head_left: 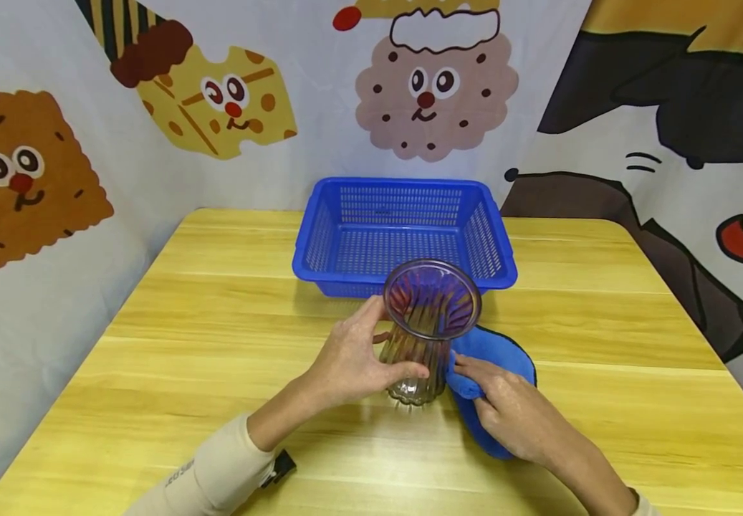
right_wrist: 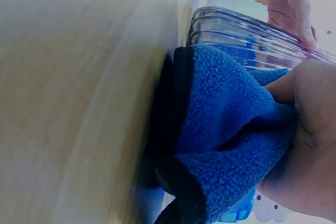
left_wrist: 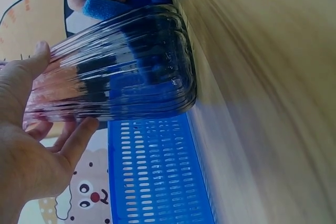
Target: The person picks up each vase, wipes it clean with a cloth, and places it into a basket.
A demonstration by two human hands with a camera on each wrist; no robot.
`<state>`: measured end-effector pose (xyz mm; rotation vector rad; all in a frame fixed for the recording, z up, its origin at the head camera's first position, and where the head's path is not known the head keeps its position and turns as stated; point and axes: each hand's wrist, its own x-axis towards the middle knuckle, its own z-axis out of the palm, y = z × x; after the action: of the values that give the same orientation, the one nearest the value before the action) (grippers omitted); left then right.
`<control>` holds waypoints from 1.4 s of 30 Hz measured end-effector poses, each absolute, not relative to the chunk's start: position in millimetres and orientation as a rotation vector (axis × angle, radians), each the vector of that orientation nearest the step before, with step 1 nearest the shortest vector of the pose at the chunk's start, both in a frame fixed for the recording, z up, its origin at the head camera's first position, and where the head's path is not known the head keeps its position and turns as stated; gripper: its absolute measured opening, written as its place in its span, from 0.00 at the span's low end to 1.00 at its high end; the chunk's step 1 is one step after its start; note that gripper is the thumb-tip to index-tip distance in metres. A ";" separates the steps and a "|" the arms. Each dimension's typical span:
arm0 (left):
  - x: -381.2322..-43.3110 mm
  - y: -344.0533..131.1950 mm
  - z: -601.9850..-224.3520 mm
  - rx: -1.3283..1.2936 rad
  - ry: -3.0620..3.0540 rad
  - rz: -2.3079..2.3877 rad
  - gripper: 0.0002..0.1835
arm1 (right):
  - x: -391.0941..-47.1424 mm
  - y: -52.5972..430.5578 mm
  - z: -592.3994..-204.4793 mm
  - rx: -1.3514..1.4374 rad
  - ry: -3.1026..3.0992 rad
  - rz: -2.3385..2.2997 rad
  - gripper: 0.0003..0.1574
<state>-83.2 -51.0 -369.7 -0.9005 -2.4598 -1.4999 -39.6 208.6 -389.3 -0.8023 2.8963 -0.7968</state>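
Observation:
A ribbed glass vase [head_left: 418, 365], clear with a purple-tinted flared rim, stands near the middle of the table, its mouth toward the head camera. My left hand [head_left: 352, 358] grips it from the left, thumb across the near side and fingers behind. On the vase's right side, my right hand [head_left: 516, 408] holds a blue cloth [head_left: 503, 355] with dark edging, bunched under the fingers against the glass. In the right wrist view the fluffy cloth [right_wrist: 226, 108] hangs from the hand in folds beside the ribbed base.
Behind the vase sits a blue plastic basket [head_left: 403, 240] with slotted walls and nothing in it. The wooden table [head_left: 216, 344] reaches back to a cartoon-printed curtain [head_left: 326, 107]. A black strap end [head_left: 281, 467] sticks out by the left sleeve.

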 end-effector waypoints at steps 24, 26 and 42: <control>-86.1 -60.6 -365.2 -1.064 -2.417 -1.780 0.49 | -23.4 207.1 -349.2 -0.344 2.903 -1.710 0.23; -87.0 -61.8 -365.8 -1.109 -2.412 -1.826 0.48 | -19.3 200.3 -343.2 -0.284 2.834 -1.941 0.23; -99.3 -63.0 -366.6 -1.240 -2.408 -1.866 0.41 | -14.0 174.2 -344.7 -0.469 2.447 -2.514 0.27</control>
<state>-99.3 -63.0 -366.6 -1.2402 -2.4084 -1.8660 -14.0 174.2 -344.7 -0.4693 2.4466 -2.5137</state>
